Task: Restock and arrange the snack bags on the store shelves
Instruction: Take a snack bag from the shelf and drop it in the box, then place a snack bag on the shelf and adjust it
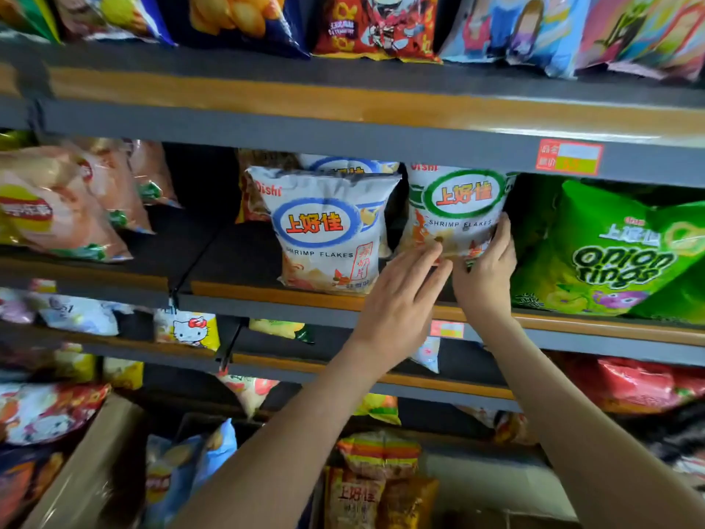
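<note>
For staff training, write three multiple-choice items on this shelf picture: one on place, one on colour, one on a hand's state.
1. The green-ringed bag stands: A) between the blue-ringed bag and the onion rings bag; B) on the top shelf; C) in a box.
2. The onion rings bag is: A) red; B) green; C) blue.
3. The right hand: A) hangs idle; B) grips the green-ringed bag; C) holds a price tag.
Key: 1A, neighbours flank it; 2B, its wrapper is green; 3B, its fingers curl round the bag's edge.

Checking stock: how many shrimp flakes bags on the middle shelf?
3: blue-ring bag in front, second blue-ring bag behind it, green-ring bag gripped by right hand. More may hide behind.
</note>
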Available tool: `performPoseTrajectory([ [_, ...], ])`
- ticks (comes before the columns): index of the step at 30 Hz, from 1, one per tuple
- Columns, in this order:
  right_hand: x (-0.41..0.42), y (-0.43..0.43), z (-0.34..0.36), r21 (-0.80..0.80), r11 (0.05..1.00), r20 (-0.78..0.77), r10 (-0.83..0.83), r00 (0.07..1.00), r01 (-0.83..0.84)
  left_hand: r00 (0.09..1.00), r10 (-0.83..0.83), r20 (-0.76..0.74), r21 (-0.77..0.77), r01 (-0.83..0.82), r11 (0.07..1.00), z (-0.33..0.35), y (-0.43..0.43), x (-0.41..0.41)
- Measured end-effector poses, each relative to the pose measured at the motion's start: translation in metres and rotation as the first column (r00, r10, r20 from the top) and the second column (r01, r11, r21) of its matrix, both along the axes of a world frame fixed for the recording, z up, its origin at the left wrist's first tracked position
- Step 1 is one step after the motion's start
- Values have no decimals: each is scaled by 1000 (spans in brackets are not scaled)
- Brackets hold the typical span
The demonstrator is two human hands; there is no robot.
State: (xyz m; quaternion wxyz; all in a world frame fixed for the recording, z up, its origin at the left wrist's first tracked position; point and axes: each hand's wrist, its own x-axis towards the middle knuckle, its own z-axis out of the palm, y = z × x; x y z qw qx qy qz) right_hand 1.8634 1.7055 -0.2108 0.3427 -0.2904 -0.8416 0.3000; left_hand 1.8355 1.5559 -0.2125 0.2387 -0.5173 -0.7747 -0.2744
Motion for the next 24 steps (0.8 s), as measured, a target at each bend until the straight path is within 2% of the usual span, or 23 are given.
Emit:
performPoseTrajectory([
  [2,14,-19,-1,75,997,53,10,999,-14,998,68,-4,39,-68,997,-4,-25,12],
  [4,28,-43,2,49,993,135,96,986,-103,966,229,118,27,-233,972,-2,-49,22],
  [7,52,-89,11,-88,957,264,291,920,-278,857,367,363,-123,-346,930,3,-85,37],
  [10,72,-140,19,-196,886,336,463,820,-420,755,459,468,-295,-356,887,4,-124,53],
  [14,72,-193,29,-278,793,450,606,656,-542,616,660,429,-542,-409,734,2,-191,64],
  [19,31,-275,53,-302,707,520,684,511,-639,480,760,438,-573,-502,647,5,-306,56],
  [24,-25,-399,50,-338,609,586,733,345,-718,387,850,357,-637,-565,524,23,-449,38],
])
